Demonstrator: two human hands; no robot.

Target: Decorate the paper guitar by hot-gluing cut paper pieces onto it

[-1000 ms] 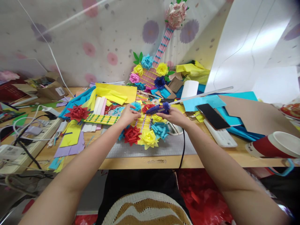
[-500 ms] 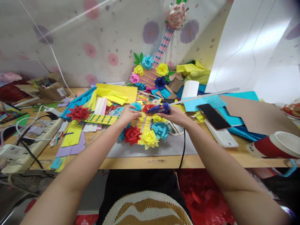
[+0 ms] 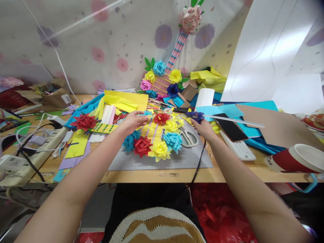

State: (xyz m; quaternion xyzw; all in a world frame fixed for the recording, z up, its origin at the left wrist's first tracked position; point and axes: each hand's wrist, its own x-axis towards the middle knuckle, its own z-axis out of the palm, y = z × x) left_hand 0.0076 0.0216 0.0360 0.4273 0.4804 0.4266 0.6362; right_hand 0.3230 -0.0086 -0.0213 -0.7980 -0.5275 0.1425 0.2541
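Observation:
A yellow paper guitar (image 3: 152, 132) lies on the grey cutting mat (image 3: 162, 164), ringed with red, yellow and blue paper flowers. Over its left part is my left hand (image 3: 135, 122), fingers spread above the strings by a light blue flower; nothing clear shows between them. My right hand (image 3: 204, 128) is wrapped round a dark blue glue gun (image 3: 194, 115), whose long clear glue stick points right. The gun is to the right of the guitar, above the scissors (image 3: 189, 139). A red flower (image 3: 84, 122) sits at the end of the guitar's neck.
A pink flowered guitar (image 3: 174, 54) leans on the back wall covering. Right of me are a black phone (image 3: 230, 127), a white case, brown card and a red and white cup (image 3: 296, 158). A power strip (image 3: 37, 153) with cables lies left. The gun's black cord hangs over the front edge.
My right hand has moved right with the glue gun, away from the guitar, uncovering the red flower and scissors. My left hand has shifted slightly left and its fingers have spread.

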